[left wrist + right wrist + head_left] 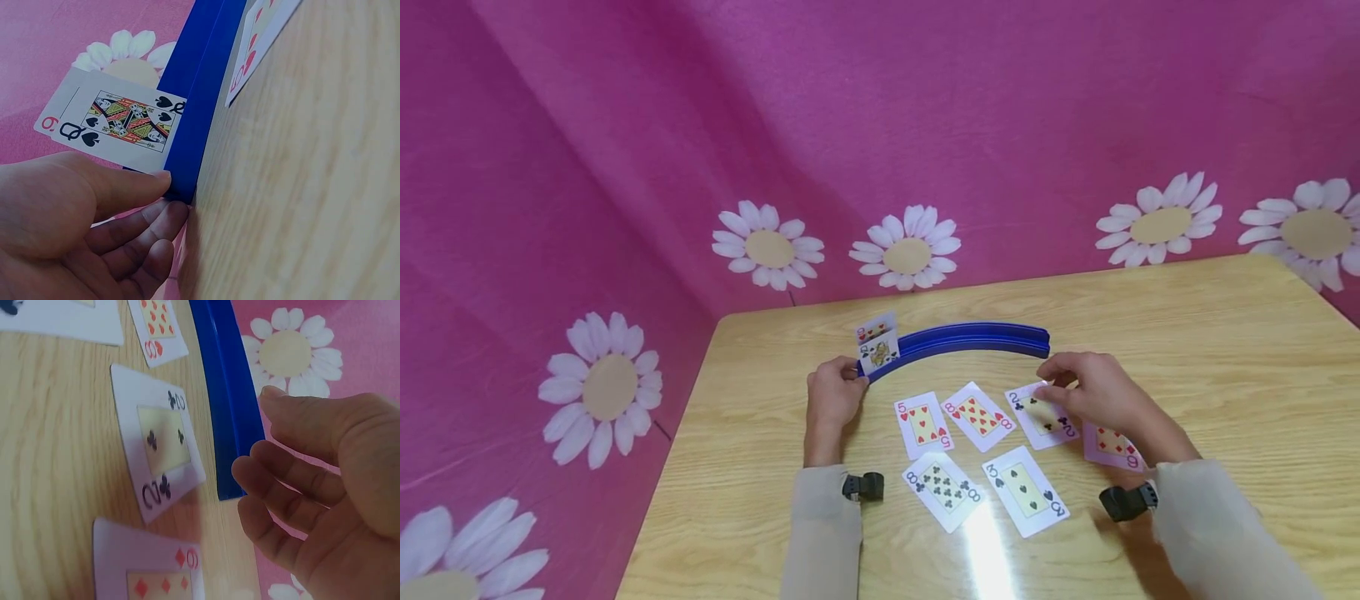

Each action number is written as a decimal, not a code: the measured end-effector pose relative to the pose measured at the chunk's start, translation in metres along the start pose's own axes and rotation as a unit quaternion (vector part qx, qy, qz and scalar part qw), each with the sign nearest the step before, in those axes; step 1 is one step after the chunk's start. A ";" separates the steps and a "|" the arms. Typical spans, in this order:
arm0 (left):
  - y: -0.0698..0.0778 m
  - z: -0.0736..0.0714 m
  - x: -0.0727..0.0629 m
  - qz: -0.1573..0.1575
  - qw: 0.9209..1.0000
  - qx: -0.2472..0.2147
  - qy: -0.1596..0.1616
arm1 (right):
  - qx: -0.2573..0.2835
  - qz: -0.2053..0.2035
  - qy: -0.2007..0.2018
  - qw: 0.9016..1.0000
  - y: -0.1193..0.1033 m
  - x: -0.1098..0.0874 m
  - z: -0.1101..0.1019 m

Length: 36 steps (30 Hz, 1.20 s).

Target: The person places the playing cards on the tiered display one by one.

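Note:
My left hand [835, 396] pinches the left end of a curved blue card holder [970, 333], thumb in front and fingertips around the end. In that end stand a queen of spades [131, 122] and, behind it, a red-suited card [53, 112], partly covered. My right hand [1093, 387] hovers over the two of clubs [1041, 425], near the holder's right end. In the right wrist view its fingers are loosely bent with nothing between them. The two of clubs [161, 444] lies face up, apart from the fingers.
Other cards lie face up: five of hearts [922, 425], eight of hearts [977, 417], eight of clubs [942, 492], three of spades [1025, 492]. A diamond card [1112, 448] lies partly under my right wrist. The wooden table [1210, 333] meets a pink flowered cloth [1000, 167] behind.

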<state>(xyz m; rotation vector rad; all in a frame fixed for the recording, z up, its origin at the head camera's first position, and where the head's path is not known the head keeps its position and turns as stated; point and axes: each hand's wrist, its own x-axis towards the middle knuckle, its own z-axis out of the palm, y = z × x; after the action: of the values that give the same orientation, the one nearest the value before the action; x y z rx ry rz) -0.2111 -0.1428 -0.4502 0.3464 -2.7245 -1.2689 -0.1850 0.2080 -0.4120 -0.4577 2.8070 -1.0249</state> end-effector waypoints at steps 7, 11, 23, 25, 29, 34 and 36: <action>0.000 -0.002 -0.002 0.000 1.000 0.001 0.000 | 0.004 0.028 0.006 1.000 0.009 -0.011 -0.002; -0.001 -0.003 -0.005 -0.012 1.000 -0.002 -0.004 | 0.005 0.037 0.010 0.999 0.012 -0.016 -0.002; 0.006 0.002 -0.001 -0.004 1.000 0.005 -0.012 | 0.001 0.079 0.027 0.997 0.034 -0.039 -0.017; 0.007 0.003 0.000 -0.002 1.000 0.002 -0.018 | 0.000 0.087 0.028 0.996 0.038 -0.043 -0.019; 0.008 0.004 0.000 -0.004 1.000 -0.002 -0.015 | -0.002 0.095 0.030 0.995 0.043 -0.045 -0.020; 0.004 0.002 -0.002 -0.018 1.000 -0.002 -0.009 | -0.007 0.099 0.030 0.995 0.045 -0.043 -0.021; 0.003 0.001 -0.002 -0.026 1.000 -0.005 -0.011 | -0.009 0.102 0.028 0.994 0.046 -0.042 -0.021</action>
<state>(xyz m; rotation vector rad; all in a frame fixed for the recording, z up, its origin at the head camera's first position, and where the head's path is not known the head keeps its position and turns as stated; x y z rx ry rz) -0.2095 -0.1401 -0.4487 0.4065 -2.7439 -1.3060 -0.1603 0.2679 -0.4255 -0.1395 2.8411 -0.9838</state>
